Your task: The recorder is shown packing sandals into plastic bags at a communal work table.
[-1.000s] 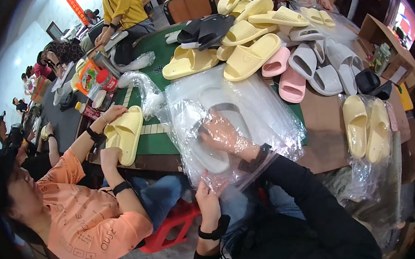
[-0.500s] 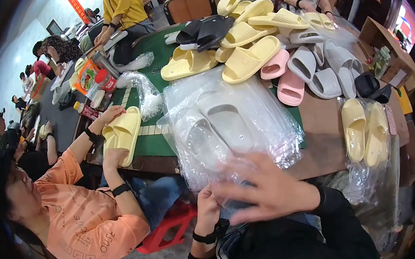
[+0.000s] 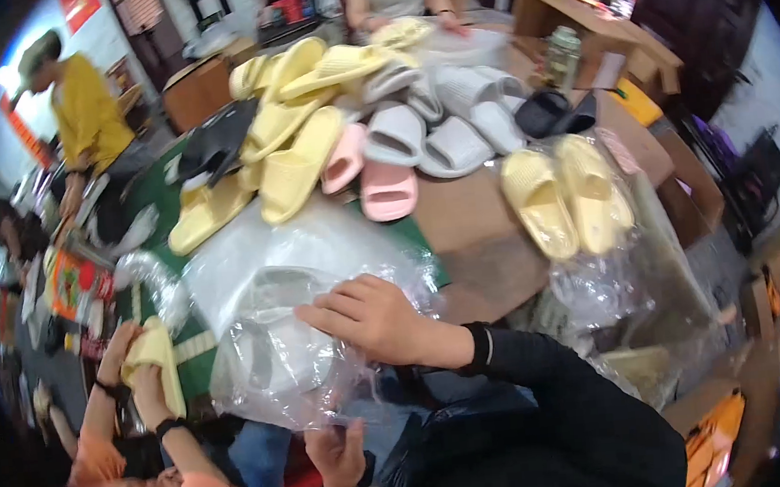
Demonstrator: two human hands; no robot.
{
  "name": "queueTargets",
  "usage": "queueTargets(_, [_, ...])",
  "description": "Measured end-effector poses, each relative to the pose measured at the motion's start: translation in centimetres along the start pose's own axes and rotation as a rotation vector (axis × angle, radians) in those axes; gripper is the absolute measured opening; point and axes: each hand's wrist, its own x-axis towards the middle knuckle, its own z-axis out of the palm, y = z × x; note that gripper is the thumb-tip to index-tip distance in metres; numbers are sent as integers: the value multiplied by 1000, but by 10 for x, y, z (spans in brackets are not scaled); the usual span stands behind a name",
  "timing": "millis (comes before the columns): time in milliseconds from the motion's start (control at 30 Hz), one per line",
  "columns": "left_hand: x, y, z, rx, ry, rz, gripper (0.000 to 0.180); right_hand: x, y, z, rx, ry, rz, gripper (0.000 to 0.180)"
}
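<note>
Just below the middle of the view, a clear bag [image 3: 351, 381] with pale slippers [image 3: 275, 360] inside lies on a stack of flat plastic sleeves [image 3: 287, 229], which probably gives it a smooth rest close to the body. At the bag's three o'clock, the right hand [image 3: 373, 319] rests over the film, fingers nearly straight, close together and not clenched, perhaps to steady or smooth it; whether they pinch plastic I cannot tell. At five o'clock the left hand [image 3: 336, 457] is at the bag's lower edge, thumb apart from partly curled fingers, likely to keep that end in check; its grip on the film is unclear. The slipper pile [image 3: 304, 163] sits at twelve o'clock, presumably for easy reach, and a bagged yellow pair [image 3: 581, 194] at two, out of the hands' way. At nine, a co-worker's hands [image 3: 148, 390] hold a yellow slipper [image 3: 168, 370].
</note>
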Motion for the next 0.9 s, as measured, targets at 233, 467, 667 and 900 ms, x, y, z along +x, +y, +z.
queueTargets(233, [49, -32, 22, 964, -152, 254, 49, -9, 51, -130, -511, 392, 49, 39])
queueTargets(467, [55, -57, 13, 1240, -139, 208, 46, -62, 97, -256, -1189, 382, -46, 31])
queueTargets(667, [57, -67, 18, 1163, -173, 198, 48, -155, 121, -280, -1273, -214, 415, 39])
queueTargets(900, [56, -61, 16, 1183, -169, 206, 50, -143, 81, -254, -1195, -482, 783, 57])
